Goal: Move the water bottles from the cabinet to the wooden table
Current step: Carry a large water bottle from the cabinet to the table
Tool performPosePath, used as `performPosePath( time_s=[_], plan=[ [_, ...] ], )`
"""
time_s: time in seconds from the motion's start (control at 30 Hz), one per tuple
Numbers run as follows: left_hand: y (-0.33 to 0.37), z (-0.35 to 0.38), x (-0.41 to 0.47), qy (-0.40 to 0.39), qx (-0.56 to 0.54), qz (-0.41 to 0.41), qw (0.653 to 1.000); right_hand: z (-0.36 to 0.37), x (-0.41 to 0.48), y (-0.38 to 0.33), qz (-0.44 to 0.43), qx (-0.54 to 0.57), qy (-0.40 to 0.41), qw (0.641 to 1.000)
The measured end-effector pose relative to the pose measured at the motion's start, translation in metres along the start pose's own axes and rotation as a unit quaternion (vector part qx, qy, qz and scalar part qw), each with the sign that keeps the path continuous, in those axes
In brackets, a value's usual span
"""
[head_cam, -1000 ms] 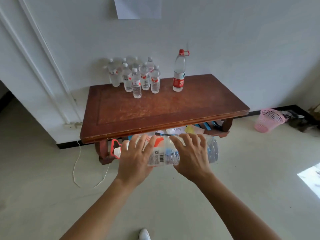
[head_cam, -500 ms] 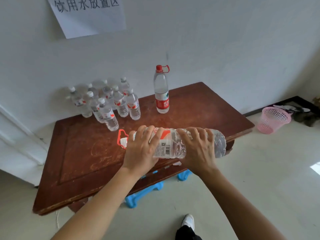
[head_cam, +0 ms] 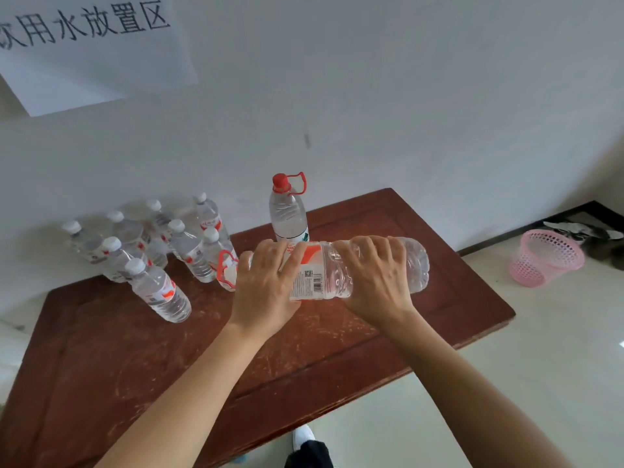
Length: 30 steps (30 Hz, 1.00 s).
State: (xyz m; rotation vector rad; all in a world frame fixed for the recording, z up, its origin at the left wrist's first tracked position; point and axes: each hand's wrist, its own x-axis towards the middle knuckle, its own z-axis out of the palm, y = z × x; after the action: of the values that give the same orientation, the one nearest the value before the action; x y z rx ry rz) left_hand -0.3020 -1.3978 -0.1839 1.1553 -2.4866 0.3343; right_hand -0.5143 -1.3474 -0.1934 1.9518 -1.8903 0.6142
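Both bare forearms reach forward side by side, palms down. The left hand (head_cam: 266,285) curls over the neck end of a large bottle (head_cam: 317,271) held sideways, and the right hand (head_cam: 374,275) wraps its fingers over the base end.

I stand in a bare room, a drinking-water corner by its wall sign (head_cam: 94,62), wooden table (head_cam: 101,366) and tiled floor (head_cam: 540,366)

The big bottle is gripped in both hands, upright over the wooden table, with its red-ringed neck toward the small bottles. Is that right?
Not quite. The head view shows the big bottle lying on its side, not upright. The left hand and right hand do grip it over the wooden table, with its red-ringed neck toward the small bottles.
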Motion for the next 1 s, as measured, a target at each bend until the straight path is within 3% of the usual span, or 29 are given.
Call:
performPosePath(
  time_s=[0.17, 0.57, 0.7, 0.83, 0.9, 0.93, 1.0],
  plan=[
    [-0.012, 0.048, 0.043, 0.005, -0.04, -0.011, 0.999, 0.035, 0.038, 0.03, -0.013, -0.024, -0.031, 0.999],
    [0.039, 0.151, 0.154, -0.069, -0.078, 0.037, 0.994, 0.1, 0.051, 0.157, 0.081, -0.02, -0.128, 0.988],
    [0.06, 0.175, 0.184, -0.068, -0.058, -0.043, 0.995, 0.132, 0.068, 0.207, 0.103, 0.035, -0.153, 0.982],
    [0.082, 0.188, 0.185, 0.036, -0.071, -0.152, 0.985, 0.165, 0.088, 0.239, 0.101, 0.081, -0.169, 0.977],
    [0.099, 0.186, 0.189, 0.065, -0.171, -0.272, 0.945, 0.178, 0.1, 0.249, 0.094, 0.098, -0.166, 0.977],
    [0.102, 0.184, 0.194, 0.071, -0.265, -0.37, 0.888, 0.183, 0.105, 0.251, 0.094, 0.11, -0.164, 0.976],
    [0.097, 0.181, 0.216, 0.047, -0.475, -0.568, 0.67, 0.194, 0.115, 0.252, 0.092, 0.137, -0.167, 0.972]
  ],
)
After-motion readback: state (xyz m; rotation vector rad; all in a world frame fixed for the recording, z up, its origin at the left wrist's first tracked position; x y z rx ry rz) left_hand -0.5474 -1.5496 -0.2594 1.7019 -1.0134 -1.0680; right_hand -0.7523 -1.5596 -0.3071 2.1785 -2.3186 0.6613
